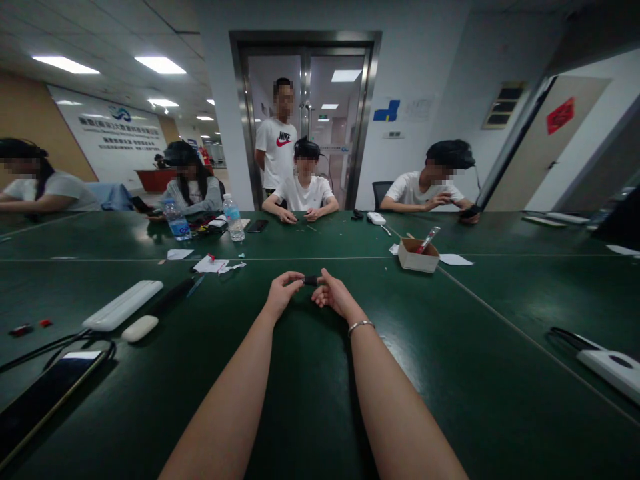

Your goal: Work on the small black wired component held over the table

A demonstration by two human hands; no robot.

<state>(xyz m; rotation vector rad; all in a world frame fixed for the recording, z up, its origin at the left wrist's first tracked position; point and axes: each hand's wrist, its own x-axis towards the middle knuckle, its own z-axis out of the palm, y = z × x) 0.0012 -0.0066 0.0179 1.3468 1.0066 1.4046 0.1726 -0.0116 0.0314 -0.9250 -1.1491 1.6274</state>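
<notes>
Above the green table [310, 373], my two arms reach forward and the hands meet at a small dark piece [311, 281]. It looks short and roughly cylindrical, too small to tell its exact kind. The thumb and fingers of my left hand [284, 292] pinch its left end. At the right end, my right hand [337, 293] closes its thumb and forefinger on it, the other fingers curled below. A silver bracelet [361, 326] circles my right wrist. The fingers partly hide both ends of the piece.
Left lie a phone [47, 393], a white power strip [123, 305], a rounded white case [140, 329] and paper scraps [211, 265]. A small cardboard box [419, 260] stands ahead right, bottles [233, 218] ahead left. Several people sit across the table; one person [275, 150] stands behind.
</notes>
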